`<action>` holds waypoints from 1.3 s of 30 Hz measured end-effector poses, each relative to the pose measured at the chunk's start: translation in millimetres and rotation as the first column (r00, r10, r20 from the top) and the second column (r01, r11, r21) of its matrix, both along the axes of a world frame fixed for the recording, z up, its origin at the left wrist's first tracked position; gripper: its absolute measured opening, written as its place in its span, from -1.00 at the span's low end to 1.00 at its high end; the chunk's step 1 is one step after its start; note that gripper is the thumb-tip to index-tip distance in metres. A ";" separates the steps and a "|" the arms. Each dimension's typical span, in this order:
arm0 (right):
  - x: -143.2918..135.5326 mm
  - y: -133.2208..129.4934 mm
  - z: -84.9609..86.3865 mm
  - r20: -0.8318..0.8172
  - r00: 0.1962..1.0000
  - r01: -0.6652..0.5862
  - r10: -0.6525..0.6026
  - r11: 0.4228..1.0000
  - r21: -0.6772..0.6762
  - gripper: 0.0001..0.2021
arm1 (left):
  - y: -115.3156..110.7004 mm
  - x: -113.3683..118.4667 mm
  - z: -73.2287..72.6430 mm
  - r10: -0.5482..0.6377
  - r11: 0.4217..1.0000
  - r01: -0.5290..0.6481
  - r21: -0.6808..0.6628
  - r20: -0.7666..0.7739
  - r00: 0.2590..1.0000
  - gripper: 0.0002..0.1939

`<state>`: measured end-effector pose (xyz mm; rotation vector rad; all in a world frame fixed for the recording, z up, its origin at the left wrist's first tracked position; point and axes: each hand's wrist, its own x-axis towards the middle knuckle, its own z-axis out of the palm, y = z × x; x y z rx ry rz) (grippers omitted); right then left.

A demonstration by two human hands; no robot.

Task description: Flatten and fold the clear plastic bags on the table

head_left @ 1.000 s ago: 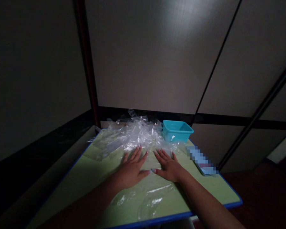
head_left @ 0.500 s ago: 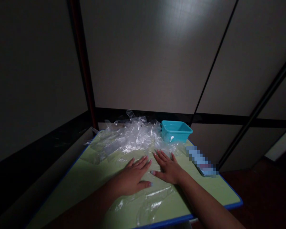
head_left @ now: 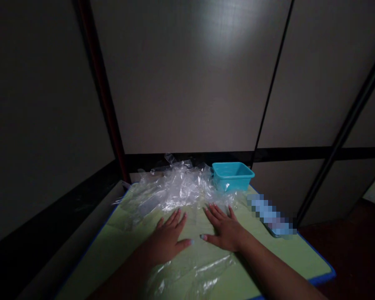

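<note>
Clear plastic heap (head_left: 178, 187), crumpled, on green bench (head_left: 300, 255), just beyond your left hand (head_left: 168, 241) and right hand (head_left: 226, 232), both spread palm-down, gripping nothing.

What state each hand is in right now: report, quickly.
Left hand: open, palm down, gripping nothing.
Right hand: open, palm down near the clear plastic pile, gripping nothing.

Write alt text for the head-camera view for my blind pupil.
A bare left hand and a bare right hand spread palm-down over a light-green, blue-edged tabletop partly covered by thin clear plastic film. Beyond them sit a crumpled clear-plastic heap and a turquoise rectangular tub; a pixelated light-blue object lies right.
</note>
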<state>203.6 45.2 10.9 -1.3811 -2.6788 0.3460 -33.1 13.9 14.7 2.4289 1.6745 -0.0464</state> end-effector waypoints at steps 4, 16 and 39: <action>1.3 -3.0 7.8 -0.058 0.998 0.024 -0.023 1.000 0.012 -0.17 | 1.5 -0.1 4.7 -0.029 0.997 0.031 0.064 -0.023 0.999 -0.09; -5.0 -6.7 8.8 -0.076 0.988 -0.142 0.137 0.987 -0.069 -0.16 | 1.2 6.4 -2.4 -0.151 0.989 0.150 -0.021 -0.070 0.986 0.12; -11.2 -18.1 14.8 0.024 0.941 -0.338 0.337 0.938 0.074 -0.24 | 5.3 -6.7 2.4 -0.290 0.956 0.290 -0.035 0.023 0.957 0.16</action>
